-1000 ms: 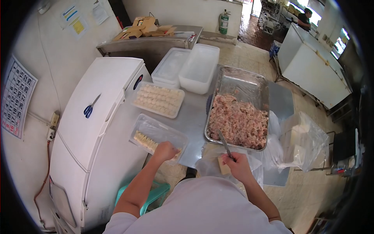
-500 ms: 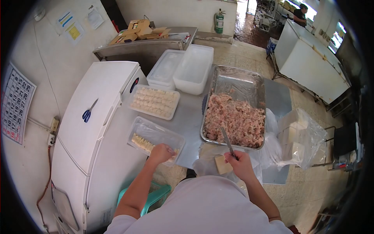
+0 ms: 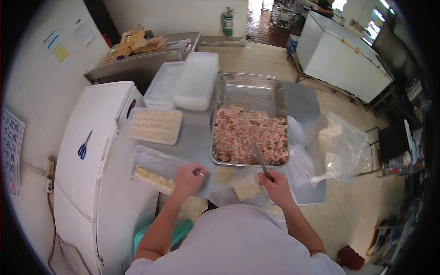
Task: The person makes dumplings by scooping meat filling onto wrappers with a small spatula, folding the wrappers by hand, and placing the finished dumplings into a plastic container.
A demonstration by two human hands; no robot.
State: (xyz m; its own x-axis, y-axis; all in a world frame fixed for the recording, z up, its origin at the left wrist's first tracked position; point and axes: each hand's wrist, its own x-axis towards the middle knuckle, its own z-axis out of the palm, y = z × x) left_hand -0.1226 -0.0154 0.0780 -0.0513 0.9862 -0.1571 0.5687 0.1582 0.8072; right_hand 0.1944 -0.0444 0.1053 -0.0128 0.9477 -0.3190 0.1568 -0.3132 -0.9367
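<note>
My right hand [image 3: 276, 187] grips a knife [image 3: 260, 158] with a narrow metal blade, its tip over the ground meat mixture [image 3: 250, 133] in a deep metal tray [image 3: 252, 80]. Pale square wrappers [image 3: 246, 189] lie beside that hand's fingertips, on clear plastic; whether they touch is unclear. My left hand [image 3: 189, 179] is closed, fingers curled, at the right end of a plastic-lined container [image 3: 158, 158]. Whatever it may hold is hidden. Inside that container runs a row of pale dumplings [image 3: 153, 178]. Behind it, another container [image 3: 175, 137] is filled with rows of dumplings [image 3: 156, 121].
Translucent plastic boxes [image 3: 196, 85] are stacked at the back of the metal table [image 3: 300, 103]. Bagged pale blocks [image 3: 332, 160] sit at the right. A white freezer [image 3: 87, 169] with blue-handled scissors [image 3: 84, 149] stands left. A teal stool [image 3: 183, 231] is below. Another person [image 3: 325, 8] stands far back.
The view has swung right, so the scene sits further left. My left hand has come out of the lined container toward the wrappers. The knife stays in my right hand.
</note>
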